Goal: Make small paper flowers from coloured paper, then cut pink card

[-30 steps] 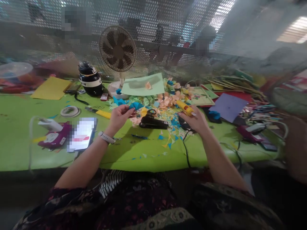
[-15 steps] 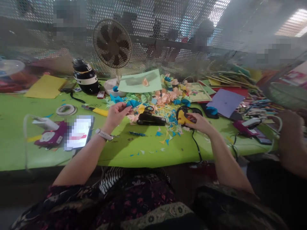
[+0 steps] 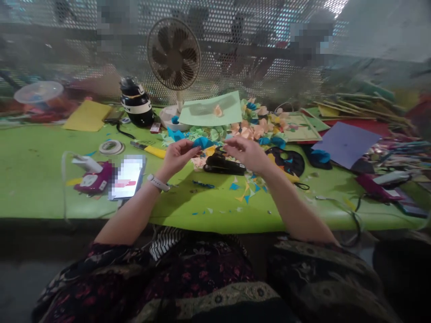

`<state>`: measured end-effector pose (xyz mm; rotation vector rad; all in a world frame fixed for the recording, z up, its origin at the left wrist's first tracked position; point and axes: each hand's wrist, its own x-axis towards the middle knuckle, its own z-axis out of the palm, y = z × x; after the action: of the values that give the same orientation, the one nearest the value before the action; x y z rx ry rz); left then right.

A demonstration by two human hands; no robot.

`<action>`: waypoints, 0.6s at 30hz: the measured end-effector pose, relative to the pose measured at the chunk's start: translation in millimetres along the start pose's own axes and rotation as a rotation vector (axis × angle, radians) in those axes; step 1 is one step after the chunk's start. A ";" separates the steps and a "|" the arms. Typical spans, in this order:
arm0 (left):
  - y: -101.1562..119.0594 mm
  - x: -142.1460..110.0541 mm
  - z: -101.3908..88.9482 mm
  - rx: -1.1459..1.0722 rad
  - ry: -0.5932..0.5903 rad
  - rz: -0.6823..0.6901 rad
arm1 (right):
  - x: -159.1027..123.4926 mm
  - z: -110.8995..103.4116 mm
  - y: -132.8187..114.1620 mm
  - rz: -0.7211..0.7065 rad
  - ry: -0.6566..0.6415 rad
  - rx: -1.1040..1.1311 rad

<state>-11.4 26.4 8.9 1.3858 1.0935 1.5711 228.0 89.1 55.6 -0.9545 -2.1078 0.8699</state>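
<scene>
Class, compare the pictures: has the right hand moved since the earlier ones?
Yes, to the left. Earlier it was off to the right of the black stapler; now the right hand appears by the stapler's right end.

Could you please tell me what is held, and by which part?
The left hand pinches folded blue paper by its left edge; whether the right hand holds anything cannot be told.

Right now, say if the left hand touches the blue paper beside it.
Touching: the head view shows the left hand pinching the blue paper at its edge.
</scene>
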 end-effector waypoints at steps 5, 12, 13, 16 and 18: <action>0.2 0.9 -3.4 0.026 -0.033 0.030 | 21.2 40.2 -11.7 0.088 -0.130 0.305; 1.1 1.2 -9.4 0.011 -0.086 0.019 | 27.7 37.3 -10.3 0.197 -0.084 0.444; 0.7 1.5 -10.0 0.019 -0.076 0.014 | 28.1 36.6 -10.7 0.196 -0.071 0.449; -2.3 3.0 -10.1 0.028 -0.027 0.002 | 27.6 38.9 -9.3 0.131 -0.032 0.424; -4.7 3.5 -9.0 0.022 -0.021 -0.007 | 25.9 43.4 -6.2 0.068 -0.048 0.389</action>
<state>-20.8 30.2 5.3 1.4085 1.1054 1.5408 178.8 94.0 43.4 -0.8066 -1.8561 1.2902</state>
